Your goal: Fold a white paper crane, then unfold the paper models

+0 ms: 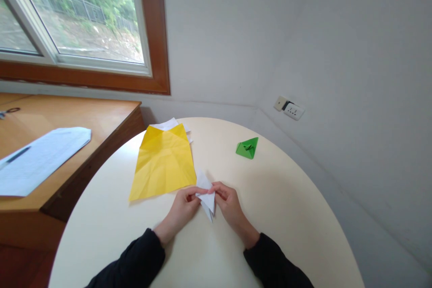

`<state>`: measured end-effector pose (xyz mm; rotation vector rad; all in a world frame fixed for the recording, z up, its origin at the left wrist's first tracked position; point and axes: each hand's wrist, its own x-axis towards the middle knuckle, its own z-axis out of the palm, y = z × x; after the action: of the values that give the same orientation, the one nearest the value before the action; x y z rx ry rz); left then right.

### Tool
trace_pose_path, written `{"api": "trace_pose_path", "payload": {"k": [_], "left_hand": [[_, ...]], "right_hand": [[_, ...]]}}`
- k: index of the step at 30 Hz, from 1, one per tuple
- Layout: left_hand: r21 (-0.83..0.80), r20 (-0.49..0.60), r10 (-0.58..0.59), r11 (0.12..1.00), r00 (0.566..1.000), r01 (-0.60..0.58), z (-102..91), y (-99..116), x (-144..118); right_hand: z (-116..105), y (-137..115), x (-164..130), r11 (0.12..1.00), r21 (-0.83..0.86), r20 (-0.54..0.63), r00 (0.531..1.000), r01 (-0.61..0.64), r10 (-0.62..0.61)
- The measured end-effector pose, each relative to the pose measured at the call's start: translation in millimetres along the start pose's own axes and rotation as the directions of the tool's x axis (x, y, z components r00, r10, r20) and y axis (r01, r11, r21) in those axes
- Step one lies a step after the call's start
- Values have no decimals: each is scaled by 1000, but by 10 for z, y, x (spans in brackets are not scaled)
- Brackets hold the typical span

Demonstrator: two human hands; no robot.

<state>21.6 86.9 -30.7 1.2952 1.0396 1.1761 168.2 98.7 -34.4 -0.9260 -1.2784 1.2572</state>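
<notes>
A small folded piece of white paper (206,197) lies near the middle of a round cream table (286,207). My left hand (182,209) pinches its left side with thumb and fingertips. My right hand (228,202) pinches its right side. Both hands rest low on the tabletop. Just left of the white paper, a creased yellow sheet (164,162) lies flat, with white sheets (168,124) poking out from under its far edge.
A green folded paper figure (248,148) sits at the table's far right. A wooden desk (84,117) to the left carries a printed sheet (40,155) with a pen. A wall socket (293,110) and a window (77,13) are behind.
</notes>
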Motion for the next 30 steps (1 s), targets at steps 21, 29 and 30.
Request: {"api": "trace_pose_path", "payload": {"k": [21, 29, 30], "left_hand": [[-44, -36, -101, 994, 994, 99, -8, 5, -14], [-212, -23, -119, 971, 993, 111, -17, 73, -56], [-221, -31, -117, 969, 993, 108, -16, 73, -55]], "right_hand": [[22, -13, 13, 993, -96, -150, 987, -75, 60], [17, -32, 7, 990, -33, -128, 983, -136, 131], [12, -31, 3, 991, -28, -126, 984, -129, 125]]}}
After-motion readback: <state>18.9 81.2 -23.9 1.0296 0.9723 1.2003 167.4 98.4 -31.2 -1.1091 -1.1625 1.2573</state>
